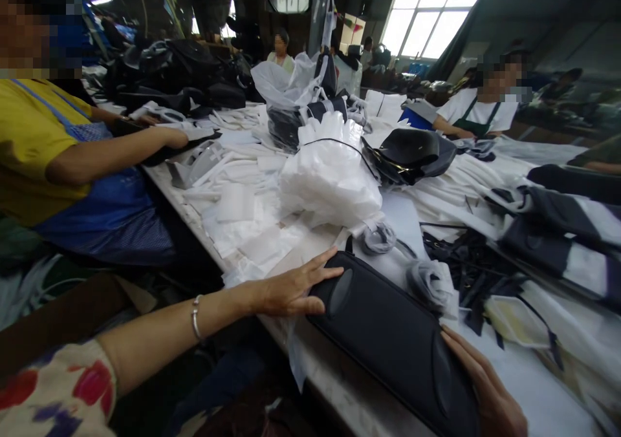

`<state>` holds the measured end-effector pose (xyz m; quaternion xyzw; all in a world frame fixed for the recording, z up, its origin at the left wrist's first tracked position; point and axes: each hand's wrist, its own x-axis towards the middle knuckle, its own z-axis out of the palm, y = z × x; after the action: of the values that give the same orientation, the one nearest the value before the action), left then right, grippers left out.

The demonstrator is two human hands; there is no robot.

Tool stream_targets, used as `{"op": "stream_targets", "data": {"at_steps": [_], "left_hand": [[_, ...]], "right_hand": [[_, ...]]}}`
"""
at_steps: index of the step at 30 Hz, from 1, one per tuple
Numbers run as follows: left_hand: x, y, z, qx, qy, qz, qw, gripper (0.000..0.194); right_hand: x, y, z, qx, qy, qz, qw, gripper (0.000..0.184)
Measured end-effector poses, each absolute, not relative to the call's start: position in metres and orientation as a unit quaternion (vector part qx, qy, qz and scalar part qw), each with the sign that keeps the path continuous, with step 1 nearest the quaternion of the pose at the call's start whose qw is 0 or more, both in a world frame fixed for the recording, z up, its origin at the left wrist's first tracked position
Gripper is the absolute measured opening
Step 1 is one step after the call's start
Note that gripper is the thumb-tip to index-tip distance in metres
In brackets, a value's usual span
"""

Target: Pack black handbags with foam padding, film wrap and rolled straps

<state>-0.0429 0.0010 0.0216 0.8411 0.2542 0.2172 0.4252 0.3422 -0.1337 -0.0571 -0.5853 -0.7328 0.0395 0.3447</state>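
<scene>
A long black padded case (388, 333) with rounded corners and an oval patch near each end lies slantwise over the table's near edge. My left hand (291, 288) grips its far left end, the thumb and fingers apart on the corner. At the near right end my right hand (485, 379) holds the edge, fingers along the side; its thumb is hidden. Just beyond the case sit a rolled grey strap (378, 238) and a second grey strap bundle (431, 282).
A big bundle of white plastic bags (332, 172) stands mid-table among white foam pieces. Dark straps (460, 269) and a clear plastic piece (519, 320) lie to the right. One co-worker in a blue apron (111, 198) works at left, another in a green apron (478, 117) across.
</scene>
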Motion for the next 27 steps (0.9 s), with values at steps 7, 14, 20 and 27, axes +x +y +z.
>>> {"op": "stream_targets", "data": {"at_steps": [7, 14, 20, 27], "left_hand": [[-0.057, 0.043, 0.01, 0.908, 0.103, 0.11, 0.391, 0.083], [-0.03, 0.067, -0.003, 0.905, 0.206, 0.147, 0.341, 0.029], [-0.023, 0.061, -0.021, 0.896, 0.239, 0.227, 0.297, 0.035], [0.007, 0.07, 0.052, 0.869, 0.188, 0.278, 0.363, 0.027]], "right_hand": [[0.369, -0.13, -0.067, -0.565, -0.773, 0.011, 0.288, 0.054], [0.358, -0.133, -0.06, -0.608, -0.735, 0.026, 0.299, 0.049], [0.347, -0.127, -0.048, -0.618, -0.714, 0.043, 0.325, 0.043], [0.355, -0.102, 0.001, -0.633, -0.689, 0.07, 0.346, 0.041]]}}
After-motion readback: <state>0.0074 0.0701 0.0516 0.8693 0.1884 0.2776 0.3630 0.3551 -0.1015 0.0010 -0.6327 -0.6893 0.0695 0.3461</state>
